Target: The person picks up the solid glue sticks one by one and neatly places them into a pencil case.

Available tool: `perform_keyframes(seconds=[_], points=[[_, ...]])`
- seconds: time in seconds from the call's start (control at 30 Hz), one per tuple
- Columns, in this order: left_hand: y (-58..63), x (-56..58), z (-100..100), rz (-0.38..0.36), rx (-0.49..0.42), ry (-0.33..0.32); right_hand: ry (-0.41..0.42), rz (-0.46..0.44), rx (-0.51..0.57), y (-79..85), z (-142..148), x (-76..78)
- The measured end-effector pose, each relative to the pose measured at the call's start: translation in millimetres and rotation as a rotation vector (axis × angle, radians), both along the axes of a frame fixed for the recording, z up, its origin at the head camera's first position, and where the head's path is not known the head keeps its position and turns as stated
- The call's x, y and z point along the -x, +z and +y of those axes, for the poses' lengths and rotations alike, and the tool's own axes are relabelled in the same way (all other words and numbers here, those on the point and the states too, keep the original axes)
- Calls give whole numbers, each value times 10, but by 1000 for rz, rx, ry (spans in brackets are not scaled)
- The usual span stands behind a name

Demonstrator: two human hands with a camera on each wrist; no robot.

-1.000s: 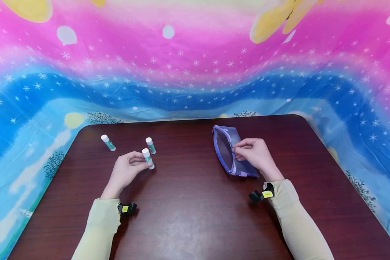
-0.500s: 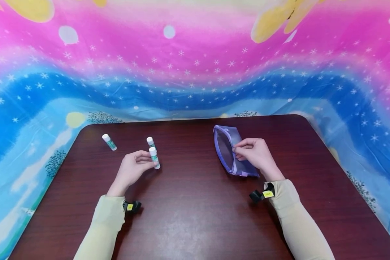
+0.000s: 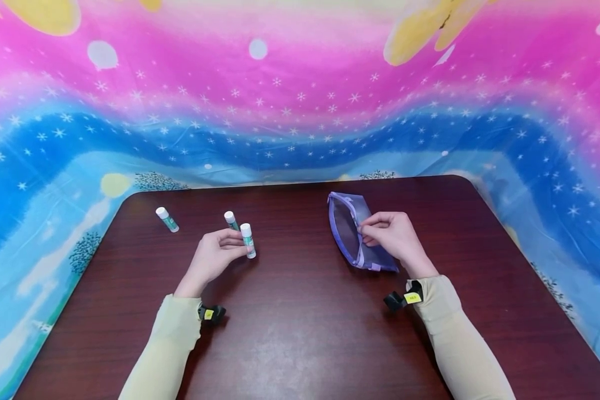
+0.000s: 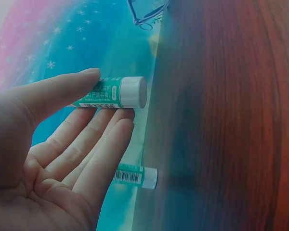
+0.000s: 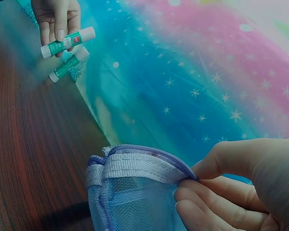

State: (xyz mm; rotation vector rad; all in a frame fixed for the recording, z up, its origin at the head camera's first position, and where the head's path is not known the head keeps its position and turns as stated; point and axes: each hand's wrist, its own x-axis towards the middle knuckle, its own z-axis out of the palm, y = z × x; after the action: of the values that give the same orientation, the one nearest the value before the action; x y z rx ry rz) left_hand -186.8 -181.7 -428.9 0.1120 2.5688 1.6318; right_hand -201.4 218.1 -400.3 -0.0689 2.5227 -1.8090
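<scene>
Between thumb and fingers my left hand (image 3: 216,258) pinches a glue stick (image 3: 248,241), green-labelled with white ends and held upright above the table. The left wrist view shows the thumb on one side of this glue stick (image 4: 110,93) and the fingers on the other. Just behind it stands a second glue stick (image 3: 230,219), partly hidden by the held one. My right hand (image 3: 393,238) pinches the edge of a purple mesh zipper pouch (image 3: 341,233), whose mouth gapes toward the left. In the right wrist view, thumb and fingers grip the pouch's zipper edge (image 5: 149,166).
A third glue stick (image 3: 167,220) stands farther left on the dark wooden table (image 3: 285,311). Behind the table hangs a pink and blue patterned cloth (image 3: 290,111). Bare tabletop lies between the left hand and the pouch.
My left hand has carried its glue stick to the right, past the front of the second one. The right hand and the pouch have stayed in place.
</scene>
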Motion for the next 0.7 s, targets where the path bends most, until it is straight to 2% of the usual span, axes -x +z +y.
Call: perform_keyframes(seconds=[0.7], points=[[33,106,277,-4,8,-39,0,-10,3,11,8,8]])
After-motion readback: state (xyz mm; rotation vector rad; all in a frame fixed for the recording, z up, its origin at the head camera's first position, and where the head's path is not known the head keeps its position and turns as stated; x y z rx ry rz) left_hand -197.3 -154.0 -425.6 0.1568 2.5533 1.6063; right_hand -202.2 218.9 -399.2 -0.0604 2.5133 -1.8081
